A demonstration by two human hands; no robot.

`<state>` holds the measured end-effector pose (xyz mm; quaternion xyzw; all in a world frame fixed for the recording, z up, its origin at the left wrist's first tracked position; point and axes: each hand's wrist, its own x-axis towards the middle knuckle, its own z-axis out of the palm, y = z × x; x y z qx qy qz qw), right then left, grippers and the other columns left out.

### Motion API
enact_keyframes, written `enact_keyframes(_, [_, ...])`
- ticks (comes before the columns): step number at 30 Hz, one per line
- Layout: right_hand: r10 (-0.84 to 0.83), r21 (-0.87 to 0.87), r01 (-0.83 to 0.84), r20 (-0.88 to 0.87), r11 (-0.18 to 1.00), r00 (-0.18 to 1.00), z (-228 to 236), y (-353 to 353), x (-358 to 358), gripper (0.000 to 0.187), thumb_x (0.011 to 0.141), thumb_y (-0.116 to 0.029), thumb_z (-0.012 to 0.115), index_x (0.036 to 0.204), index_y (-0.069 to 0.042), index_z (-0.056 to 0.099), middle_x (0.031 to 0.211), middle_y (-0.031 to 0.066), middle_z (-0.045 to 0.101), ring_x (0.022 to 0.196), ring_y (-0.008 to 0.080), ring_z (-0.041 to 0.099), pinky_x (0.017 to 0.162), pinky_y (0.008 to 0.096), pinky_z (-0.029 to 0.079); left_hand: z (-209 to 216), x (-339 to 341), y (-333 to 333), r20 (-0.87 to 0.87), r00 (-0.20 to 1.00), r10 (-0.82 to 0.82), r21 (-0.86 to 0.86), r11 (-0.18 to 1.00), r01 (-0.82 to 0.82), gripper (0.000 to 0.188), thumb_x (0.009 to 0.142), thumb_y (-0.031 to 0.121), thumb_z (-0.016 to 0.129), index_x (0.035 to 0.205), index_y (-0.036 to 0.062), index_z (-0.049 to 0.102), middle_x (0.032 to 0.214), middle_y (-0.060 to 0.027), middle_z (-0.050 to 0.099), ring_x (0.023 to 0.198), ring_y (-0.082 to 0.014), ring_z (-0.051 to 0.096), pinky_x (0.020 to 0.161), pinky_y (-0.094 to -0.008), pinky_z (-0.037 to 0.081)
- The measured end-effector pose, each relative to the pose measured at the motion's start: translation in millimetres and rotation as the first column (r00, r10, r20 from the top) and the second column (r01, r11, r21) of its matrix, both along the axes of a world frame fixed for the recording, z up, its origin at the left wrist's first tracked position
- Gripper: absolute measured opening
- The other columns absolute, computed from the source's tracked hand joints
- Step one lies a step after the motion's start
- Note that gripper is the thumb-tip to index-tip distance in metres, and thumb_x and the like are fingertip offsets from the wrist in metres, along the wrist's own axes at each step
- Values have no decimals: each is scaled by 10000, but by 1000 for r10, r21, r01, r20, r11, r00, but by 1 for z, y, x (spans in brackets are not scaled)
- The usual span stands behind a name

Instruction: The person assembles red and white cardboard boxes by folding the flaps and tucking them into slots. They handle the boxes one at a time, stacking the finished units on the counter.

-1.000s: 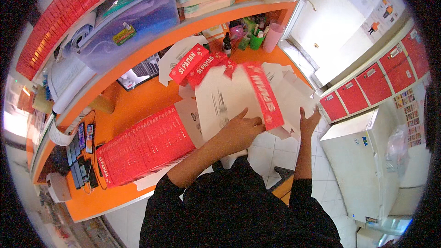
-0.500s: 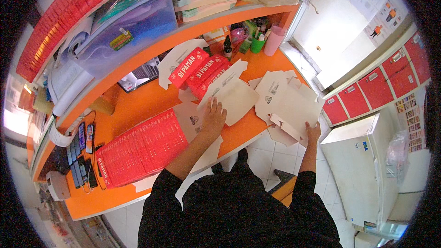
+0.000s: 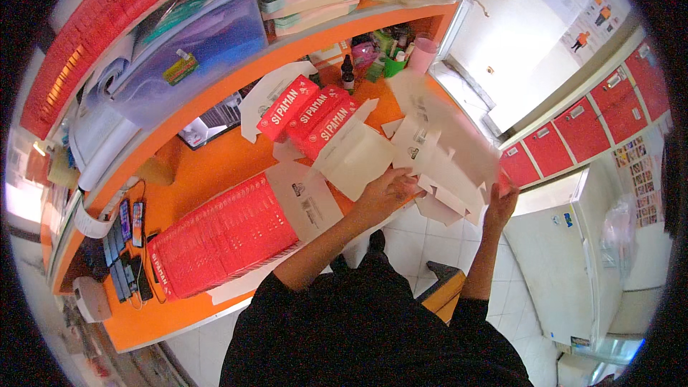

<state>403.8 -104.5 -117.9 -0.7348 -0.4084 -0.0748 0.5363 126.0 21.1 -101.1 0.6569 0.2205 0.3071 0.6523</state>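
My right hand (image 3: 503,203) is closed on the lower right edge of a flat cardboard box blank (image 3: 469,136), pale inside with a red outer face. That blank is tilted up and smeared by motion above a pile of similar blanks (image 3: 438,209). My left hand (image 3: 390,190), fingers apart and slightly bent, hovers by the pile's lower left edge with nothing visible in it. Left of that hand another pale blank (image 3: 358,161) leans against red printed box blanks (image 3: 315,111). A long row of red folded blanks (image 3: 222,236) stands packed together along the orange desk (image 3: 193,172).
Phones (image 3: 125,218) with cables lie at the desk's left end. A dark dropper bottle (image 3: 347,72), a green cup (image 3: 394,66) and a pink tumbler (image 3: 423,54) stand at the back. The shelf above carries a blue plastic bin (image 3: 193,57). Red lockers (image 3: 584,129) and a white fridge (image 3: 552,244) are right.
My left hand has left the pale blank in the middle and moved right to the pile. My right hand has raised a blank's edge, tilting it up off the pile.
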Motion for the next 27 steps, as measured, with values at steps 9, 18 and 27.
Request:
enact_keyframes(9, [457,-244,-388,526,889,717,72,-23,-127,382,721,17,639,1068,-142,621,1165,112,588,1013,332,588,844,375,511,50,34,-24,393,912,116,-702,679,216,221,937,174,499,1104,32,522,1029,-83,622,943,-177,626,849,-314,521])
enact_keyframes(18, [338,-143,-308,300,941,892,107,-35,-159,348,858,-257,581,1193,-161,596,1255,161,496,1139,333,499,917,422,447,83,11,-60,392,918,67,-660,715,230,258,956,177,466,1138,5,527,1061,-76,611,899,-149,621,794,-263,529])
enact_keyframes(27, [276,110,-291,136,950,952,93,-29,-183,679,909,-577,294,1118,-10,604,1196,190,529,1124,314,507,955,409,407,87,2,-69,386,904,184,-481,876,27,270,975,193,422,1127,-9,515,1003,-64,609,864,-136,622,760,-274,534])
